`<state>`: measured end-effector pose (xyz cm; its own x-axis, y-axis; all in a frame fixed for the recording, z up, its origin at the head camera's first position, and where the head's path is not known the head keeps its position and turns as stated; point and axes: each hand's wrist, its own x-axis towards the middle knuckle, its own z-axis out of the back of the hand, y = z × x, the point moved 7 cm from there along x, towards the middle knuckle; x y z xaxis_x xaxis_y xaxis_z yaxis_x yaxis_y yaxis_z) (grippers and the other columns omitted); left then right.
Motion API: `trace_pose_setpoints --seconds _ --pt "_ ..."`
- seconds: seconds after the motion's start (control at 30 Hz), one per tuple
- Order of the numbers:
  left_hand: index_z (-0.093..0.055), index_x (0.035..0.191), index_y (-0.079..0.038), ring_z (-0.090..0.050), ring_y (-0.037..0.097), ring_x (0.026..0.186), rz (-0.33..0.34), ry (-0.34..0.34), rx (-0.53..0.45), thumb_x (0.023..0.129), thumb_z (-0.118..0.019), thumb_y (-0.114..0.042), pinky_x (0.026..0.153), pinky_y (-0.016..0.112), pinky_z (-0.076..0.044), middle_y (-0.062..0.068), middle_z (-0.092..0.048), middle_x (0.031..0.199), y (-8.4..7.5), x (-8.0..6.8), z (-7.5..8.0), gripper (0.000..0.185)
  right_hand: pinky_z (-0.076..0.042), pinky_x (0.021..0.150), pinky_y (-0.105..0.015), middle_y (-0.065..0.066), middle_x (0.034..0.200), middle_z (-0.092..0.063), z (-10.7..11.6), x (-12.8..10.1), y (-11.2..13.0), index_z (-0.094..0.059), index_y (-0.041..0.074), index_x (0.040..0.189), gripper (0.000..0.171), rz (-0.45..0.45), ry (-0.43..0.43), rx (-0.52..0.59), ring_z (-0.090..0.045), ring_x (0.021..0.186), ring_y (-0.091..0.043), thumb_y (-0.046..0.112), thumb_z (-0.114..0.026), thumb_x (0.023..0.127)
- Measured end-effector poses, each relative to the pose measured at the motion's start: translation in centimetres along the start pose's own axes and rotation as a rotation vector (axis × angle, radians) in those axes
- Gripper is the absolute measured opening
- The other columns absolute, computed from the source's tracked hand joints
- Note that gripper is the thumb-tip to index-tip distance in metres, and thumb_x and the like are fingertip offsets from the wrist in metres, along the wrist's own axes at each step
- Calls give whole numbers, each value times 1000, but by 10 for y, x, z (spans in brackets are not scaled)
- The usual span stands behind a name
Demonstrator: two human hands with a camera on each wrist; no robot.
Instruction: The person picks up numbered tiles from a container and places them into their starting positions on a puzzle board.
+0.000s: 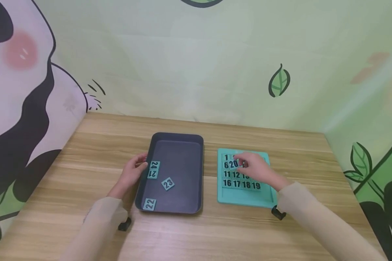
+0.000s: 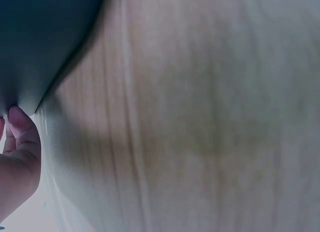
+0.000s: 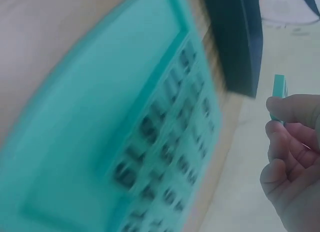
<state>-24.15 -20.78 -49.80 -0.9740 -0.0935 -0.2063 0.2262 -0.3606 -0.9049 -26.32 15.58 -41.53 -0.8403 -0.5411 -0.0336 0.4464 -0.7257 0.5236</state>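
Wooden table (image 1: 85, 152); tile 20 (image 1: 233, 164) in right-hand (image 1: 256, 170) fingertips.

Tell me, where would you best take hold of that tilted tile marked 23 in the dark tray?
Pinch the 23 tile by two opposite edges, coming straight down from above. It is thin and lies flat on the dark tray floor, turned askew, so the grip should turn to match. It lies apart from the 21 tile and the 22 tile, so fingers likely have room.

Left open: bare table (image 1: 94, 145) behind and beside the dark tray (image 1: 178, 139), plus a narrow gap before the teal board (image 1: 245, 201). Hemmed in by walls (image 1: 183, 65) on three sides.
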Motion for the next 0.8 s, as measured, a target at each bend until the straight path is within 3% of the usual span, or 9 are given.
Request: trace_pose_setpoints --seconds 0.13,0.43,0.8 --pt "-37 132 -5 -39 36 121 -7 -3 1 92 -42 -12 100 46 -35 20 -41 131 -2 -1 0 42 -42 53 -20 -3 77 -56 5 -15 -17 -56 -4 110 37 0 -33 16 -45 61 -10 5 -64 75" --pt "-35 133 -5 -38 36 122 4 8 16 92 -41 -13 101 46 -34 19 -40 132 -2 -1 -1 42 -39 51 -18 -4 73 -54 8 -48 -57 -56 -9 108 37 -88 -51 37 -43 62 -10 1 -63 73" --pt "-34 134 -4 -36 36 123 0 23 -3 93 -39 -12 101 46 -33 19 -38 133 -3 -1 -2 42 -39 52 -18 0 69 -52 -2 -78 -87 -58 -8 105 33 -149 -52 48 -42 61 -7 1 -63 73"
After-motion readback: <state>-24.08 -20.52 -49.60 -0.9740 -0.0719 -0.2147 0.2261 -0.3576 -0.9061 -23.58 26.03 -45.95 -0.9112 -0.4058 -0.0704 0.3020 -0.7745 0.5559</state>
